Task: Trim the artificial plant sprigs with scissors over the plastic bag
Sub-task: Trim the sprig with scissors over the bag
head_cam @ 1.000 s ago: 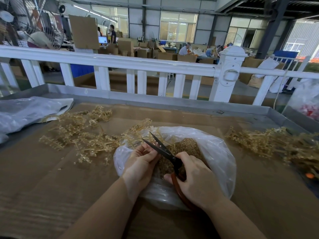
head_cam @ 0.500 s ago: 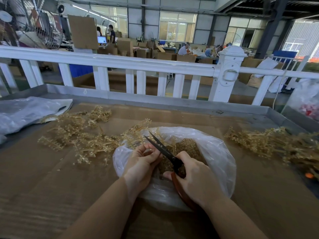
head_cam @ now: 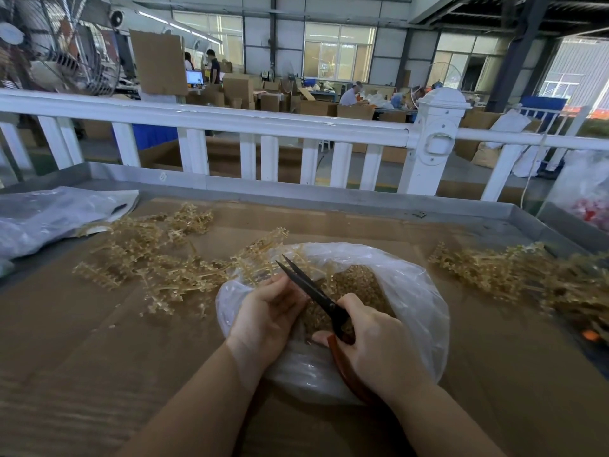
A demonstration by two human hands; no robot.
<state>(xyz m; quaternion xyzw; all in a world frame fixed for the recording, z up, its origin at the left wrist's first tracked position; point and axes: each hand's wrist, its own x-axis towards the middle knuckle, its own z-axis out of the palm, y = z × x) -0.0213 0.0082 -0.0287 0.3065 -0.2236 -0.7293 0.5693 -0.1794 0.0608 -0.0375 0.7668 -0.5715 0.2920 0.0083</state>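
Observation:
A clear plastic bag lies open on the cardboard-covered table, partly filled with small golden trimmings. My right hand grips black scissors by their red-brown handles, blades nearly closed and pointing up-left over the bag. My left hand is curled beside the blades over the bag's left rim, holding a sprig that its fingers mostly hide. A heap of golden plastic sprigs lies to the left of the bag.
A second pile of sprigs lies at the right. A crumpled plastic bag sits at the far left. The metal table rim and a white fence run along the back.
The scissor blades have closed from an open V to nearly together. Both hands stay in place over the bag.

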